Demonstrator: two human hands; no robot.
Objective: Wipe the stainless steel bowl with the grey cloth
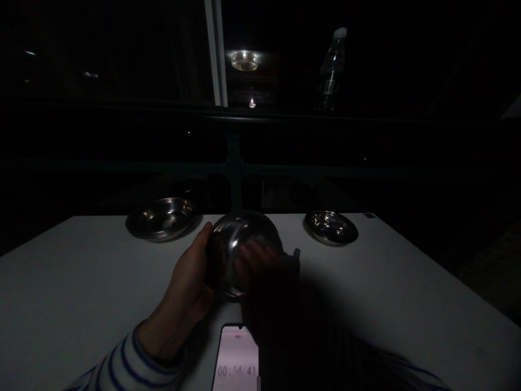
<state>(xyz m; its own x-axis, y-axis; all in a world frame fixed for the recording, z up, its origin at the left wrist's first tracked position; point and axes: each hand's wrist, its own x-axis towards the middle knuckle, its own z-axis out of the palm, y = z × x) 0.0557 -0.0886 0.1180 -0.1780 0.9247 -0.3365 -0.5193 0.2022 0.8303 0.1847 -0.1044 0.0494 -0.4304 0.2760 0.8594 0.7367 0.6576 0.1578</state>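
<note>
The scene is very dark. My left hand (188, 285) grips the left rim of a steel bowl (238, 233), which is tilted above the white table (81, 282). My right hand (256, 260) lies inside or against the bowl; only its blurred fingers show, and the rest is lost in shadow. A dark object (291, 260) sticks out beside the right hand; I cannot tell whether the hand holds it. My left sleeve is striped blue and white.
A stack of steel bowls (163, 217) sits at the table's far left and a single steel dish (330, 226) at the far right. A lit phone (236, 361) showing a timer lies at the near edge. A plastic bottle (331, 70) stands on the ledge behind.
</note>
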